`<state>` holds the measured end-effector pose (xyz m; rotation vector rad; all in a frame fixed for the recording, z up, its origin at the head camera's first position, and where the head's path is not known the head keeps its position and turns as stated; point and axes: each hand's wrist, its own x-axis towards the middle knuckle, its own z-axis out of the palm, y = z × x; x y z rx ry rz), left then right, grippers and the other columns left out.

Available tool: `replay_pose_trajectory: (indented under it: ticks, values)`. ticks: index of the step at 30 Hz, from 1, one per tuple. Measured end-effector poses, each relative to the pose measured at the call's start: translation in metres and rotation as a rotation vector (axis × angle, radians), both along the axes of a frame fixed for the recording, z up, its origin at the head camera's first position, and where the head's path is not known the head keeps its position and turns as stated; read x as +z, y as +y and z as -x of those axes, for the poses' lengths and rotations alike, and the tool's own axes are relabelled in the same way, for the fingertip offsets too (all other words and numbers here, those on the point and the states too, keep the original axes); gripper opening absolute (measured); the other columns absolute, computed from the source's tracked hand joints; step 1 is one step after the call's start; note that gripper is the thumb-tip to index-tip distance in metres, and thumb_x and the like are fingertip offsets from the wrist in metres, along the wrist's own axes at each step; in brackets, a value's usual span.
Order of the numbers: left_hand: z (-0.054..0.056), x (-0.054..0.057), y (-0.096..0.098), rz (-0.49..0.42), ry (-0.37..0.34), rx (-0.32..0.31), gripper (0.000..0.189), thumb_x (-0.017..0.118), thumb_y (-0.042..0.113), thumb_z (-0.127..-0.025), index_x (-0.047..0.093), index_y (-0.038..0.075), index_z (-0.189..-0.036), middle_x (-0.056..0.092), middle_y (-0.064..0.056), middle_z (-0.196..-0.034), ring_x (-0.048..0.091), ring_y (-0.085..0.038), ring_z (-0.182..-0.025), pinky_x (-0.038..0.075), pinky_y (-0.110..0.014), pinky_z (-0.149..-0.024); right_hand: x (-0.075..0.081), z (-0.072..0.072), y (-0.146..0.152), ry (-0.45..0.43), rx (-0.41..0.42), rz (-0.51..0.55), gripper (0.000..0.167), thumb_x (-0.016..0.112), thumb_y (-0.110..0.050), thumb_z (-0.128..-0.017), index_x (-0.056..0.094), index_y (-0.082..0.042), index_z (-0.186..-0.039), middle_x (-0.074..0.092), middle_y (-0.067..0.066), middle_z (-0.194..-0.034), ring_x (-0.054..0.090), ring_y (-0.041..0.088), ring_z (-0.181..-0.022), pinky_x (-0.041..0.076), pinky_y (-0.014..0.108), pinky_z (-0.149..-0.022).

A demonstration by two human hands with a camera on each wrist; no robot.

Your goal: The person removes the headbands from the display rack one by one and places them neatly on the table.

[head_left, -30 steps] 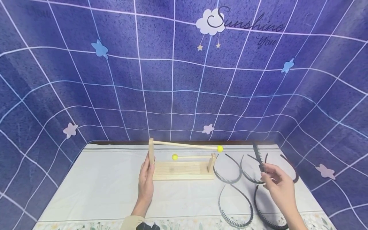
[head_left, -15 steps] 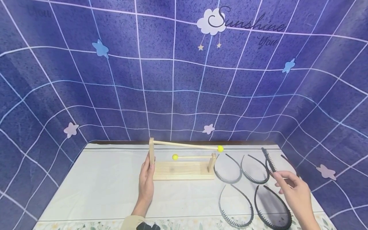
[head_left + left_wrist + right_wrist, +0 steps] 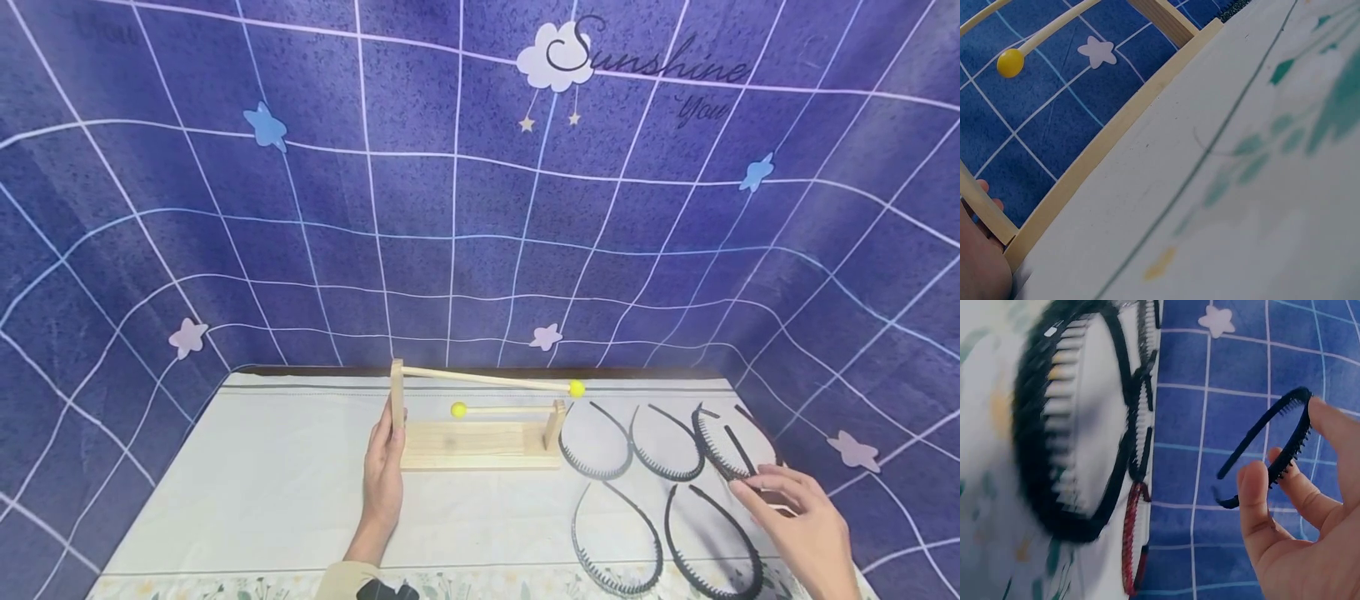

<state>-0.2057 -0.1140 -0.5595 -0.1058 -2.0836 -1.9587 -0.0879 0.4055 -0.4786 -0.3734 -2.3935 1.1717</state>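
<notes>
My left hand (image 3: 383, 475) grips the left upright of a wooden stand (image 3: 480, 450), its thumb in front and fingers partly hidden behind. Two pale rods tipped with yellow balls (image 3: 577, 388) run from the uprights, the upper one pointing right, the lower one left. In the left wrist view, the hand (image 3: 982, 256) shows at the lower left beside the upright. At the table's right side, my right hand (image 3: 802, 521) pinches a black toothed headband (image 3: 1302, 434) between thumb and fingers. It is raised, clear of the table in the right wrist view.
Several more toothed headbands lie right of the stand, among them a grey one (image 3: 611, 582) and a black one (image 3: 716, 589) in front. A dark red headband (image 3: 1128, 550) lies near the held one. A blue star-patterned cloth (image 3: 480, 200) rises behind the white-covered table (image 3: 262, 475).
My right hand has moved right and slightly down with the headband, which has turned so its open ends show. The left hand and the stand have stayed put.
</notes>
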Motion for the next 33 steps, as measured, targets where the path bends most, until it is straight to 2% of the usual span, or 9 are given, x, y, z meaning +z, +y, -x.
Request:
replay_pose_trajectory:
  ticks: [6, 12, 16, 20, 23, 25, 28, 31, 33]
  values:
    - [0.000, 0.000, 0.000, -0.008, 0.014, 0.003, 0.056, 0.035, 0.036, -0.123, 0.026, 0.032, -0.177, 0.040, -0.007, -0.172, 0.038, -0.022, -0.162, 0.023, -0.041, -0.136, -0.008, -0.012, 0.020, -0.071, -0.001, -0.047, 0.032, 0.101, -0.029, -0.086, 0.086, -0.006, -0.103, 0.056, -0.040, -0.125, 0.067, -0.018, -0.086, 0.053, 0.003, -0.073]
    - [0.000, -0.002, 0.000, -0.017, 0.027, -0.006, 0.055, 0.035, 0.034, -0.123, 0.026, 0.031, -0.177, 0.040, -0.011, -0.172, 0.038, -0.023, -0.162, 0.025, -0.031, -0.134, -0.016, -0.020, 0.041, -0.214, -0.009, -0.096, 0.045, 0.099, -0.046, -0.087, 0.086, -0.010, -0.110, 0.048, -0.050, -0.122, 0.062, -0.023, -0.087, 0.051, 0.003, -0.071]
    - [0.000, -0.001, 0.000, -0.020, 0.017, 0.000, 0.055, 0.036, 0.035, -0.123, 0.027, 0.032, -0.177, 0.041, -0.013, -0.171, 0.039, -0.023, -0.161, 0.023, -0.042, -0.136, -0.019, -0.021, 0.054, -0.256, -0.001, -0.115, 0.051, 0.099, -0.048, -0.085, 0.085, -0.009, -0.115, 0.054, -0.040, -0.126, 0.065, -0.019, -0.086, 0.052, 0.004, -0.069]
    - [0.000, -0.001, 0.000, -0.019, 0.005, -0.001, 0.055, 0.036, 0.037, -0.122, 0.027, 0.033, -0.177, 0.040, -0.013, -0.171, 0.038, -0.023, -0.162, 0.021, -0.053, -0.137, -0.023, -0.024, 0.065, -0.206, 0.033, -0.136, 0.049, 0.100, -0.041, -0.085, 0.083, -0.005, -0.114, 0.051, -0.042, -0.128, 0.066, -0.018, -0.086, 0.049, 0.002, -0.071]
    - [0.000, -0.001, 0.001, -0.008, 0.001, -0.002, 0.056, 0.035, 0.038, -0.122, 0.026, 0.034, -0.177, 0.040, -0.011, -0.173, 0.038, -0.022, -0.162, 0.021, -0.051, -0.137, -0.029, -0.027, 0.074, -0.124, 0.075, -0.141, 0.041, 0.101, -0.027, -0.086, 0.082, 0.000, -0.108, 0.045, -0.051, -0.124, 0.067, -0.015, -0.083, 0.049, 0.001, -0.072]
    - [0.000, -0.001, 0.001, -0.006, 0.004, 0.001, 0.056, 0.036, 0.038, -0.122, 0.026, 0.034, -0.177, 0.040, -0.010, -0.173, 0.038, -0.022, -0.162, 0.022, -0.049, -0.137, -0.034, -0.030, 0.079, -0.055, 0.106, -0.124, 0.033, 0.101, -0.012, -0.084, 0.080, 0.006, -0.103, 0.047, -0.051, -0.125, 0.070, -0.011, -0.082, 0.052, 0.002, -0.074]
    - [0.001, -0.002, 0.000, -0.002, 0.011, 0.004, 0.056, 0.036, 0.037, -0.122, 0.026, 0.034, -0.177, 0.040, -0.008, -0.173, 0.038, -0.022, -0.162, 0.022, -0.050, -0.137, -0.041, -0.031, 0.088, -0.012, 0.120, -0.116, 0.030, 0.099, -0.002, -0.083, 0.076, 0.010, -0.098, 0.044, -0.049, -0.127, 0.069, -0.010, -0.081, 0.055, 0.007, -0.070]
    - [0.001, -0.002, 0.000, -0.003, 0.008, 0.004, 0.056, 0.036, 0.039, -0.122, 0.026, 0.034, -0.177, 0.041, -0.007, -0.173, 0.038, -0.023, -0.162, 0.021, -0.053, -0.137, -0.050, -0.033, 0.099, 0.016, 0.141, -0.116, 0.026, 0.096, 0.006, -0.081, 0.074, 0.008, -0.095, 0.043, -0.048, -0.129, 0.065, -0.013, -0.085, 0.055, 0.011, -0.064]
    - [0.001, -0.003, -0.001, -0.007, 0.005, 0.006, 0.056, 0.036, 0.040, -0.122, 0.027, 0.034, -0.177, 0.042, -0.009, -0.171, 0.038, -0.023, -0.162, 0.020, -0.055, -0.137, -0.056, -0.035, 0.109, 0.030, 0.192, -0.117, 0.026, 0.091, 0.014, -0.080, 0.072, 0.005, -0.095, 0.043, -0.048, -0.132, 0.062, -0.015, -0.089, 0.053, 0.013, -0.062]
